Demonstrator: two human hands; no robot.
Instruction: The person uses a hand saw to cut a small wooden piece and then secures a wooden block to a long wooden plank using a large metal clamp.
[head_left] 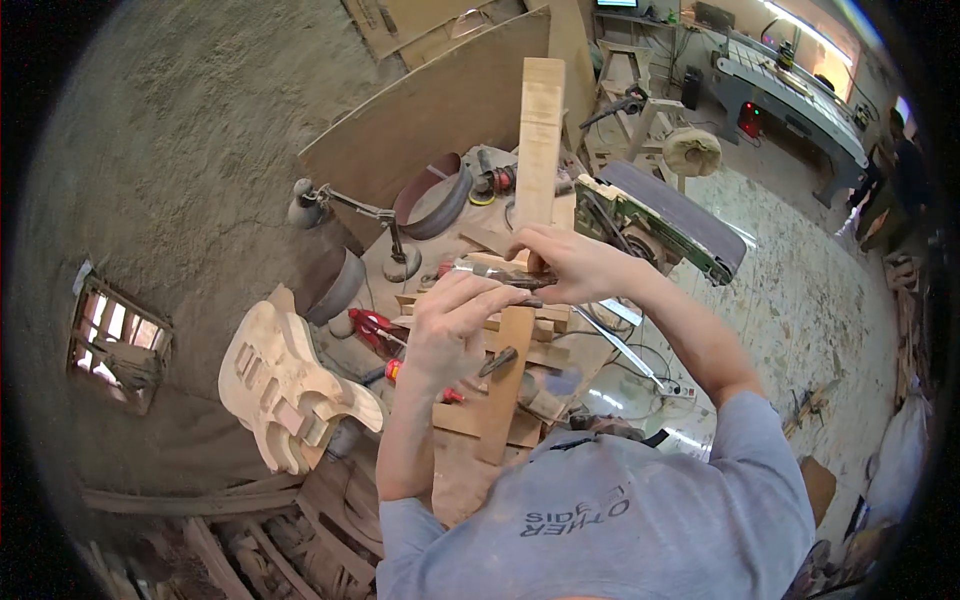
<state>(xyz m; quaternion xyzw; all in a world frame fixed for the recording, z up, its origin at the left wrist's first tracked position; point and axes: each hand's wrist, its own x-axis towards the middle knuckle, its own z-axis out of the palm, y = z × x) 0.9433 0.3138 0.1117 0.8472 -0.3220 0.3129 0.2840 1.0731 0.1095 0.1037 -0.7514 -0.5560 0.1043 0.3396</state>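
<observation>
Two bare hands, both closed on one slim silver-and-dark metal tool (490, 271): left hand (452, 325) clamped over the silver side, right hand (582, 265) fingers curled round the dark end. Tool is chest-front, above the bench clutter, lying roughly crosswise between my hands. Reads as a two-handed grip for control, one side steadying while the other works; my fingers hide too much to tell the exact tool type.

Right fingers sit just by the lower end of a tall, pale, square-edged wooden beam (540, 140); can't tell if they touch. Brown flat wooden plank (507, 385) is below my hands, stacked with offcuts, probably parked within reach.

Red-handled hand tool (372, 330) lies near my left wrist, handy for that side. Silver jointed desk lamp (372, 211) has its base on the bench, head swung toward the wall, presumably out of the way. Pale wooden electric guitar body (250, 350) is off to my left, well apart from the tool; can't see what supports it.
</observation>
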